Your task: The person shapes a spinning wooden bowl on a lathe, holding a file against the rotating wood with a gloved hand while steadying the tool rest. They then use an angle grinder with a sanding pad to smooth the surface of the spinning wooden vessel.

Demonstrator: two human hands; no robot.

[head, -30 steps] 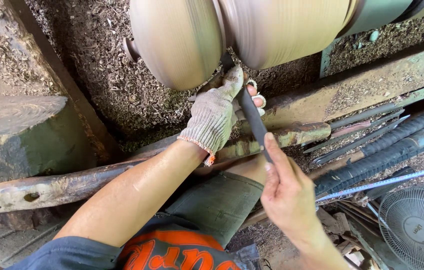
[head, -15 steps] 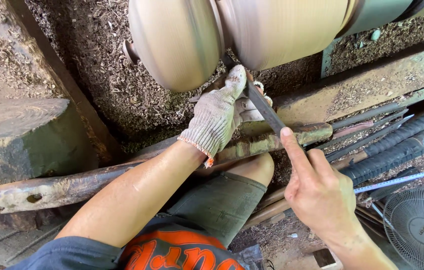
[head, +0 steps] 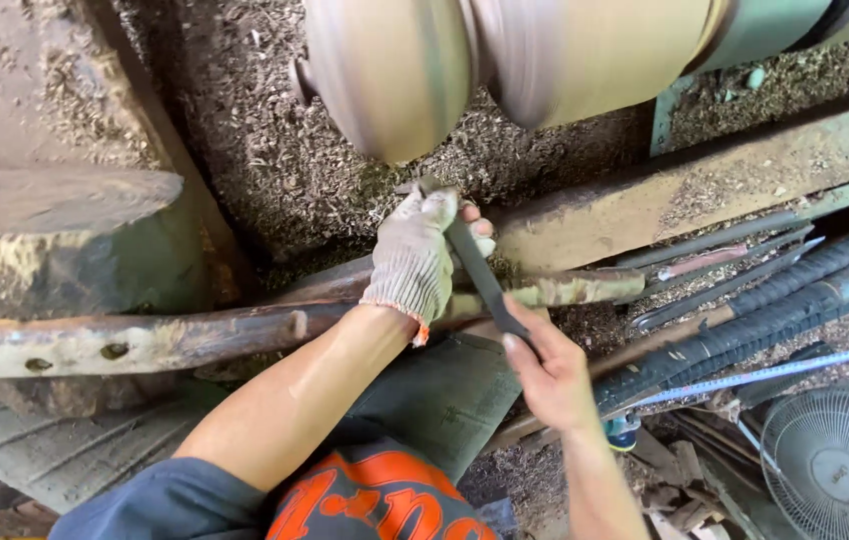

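A pale wooden workpiece [head: 505, 60] spins on a lathe at the top, blurred by motion. My left hand [head: 415, 262], in a grey knit glove, pinches the front of a long dark turning chisel [head: 480, 275] and rests on a worn wooden tool rest bar [head: 185, 338]. The chisel's tip sits just below the spinning wood. My right hand [head: 550, 372], bare, grips the chisel's rear end, low and to the right.
Wood shavings [head: 255, 150] cover the ground under the lathe. A thick log stump [head: 55, 235] stands at left. Several long dark tools [head: 765, 320] lie on the right beside a green-painted lathe bed beam [head: 725, 170]. A fan [head: 835, 465] sits at lower right.
My right hand, open-fingered beside the chisel a moment ago, has closed round its rear end. The chisel's tip has dropped slightly away from the spinning wood.
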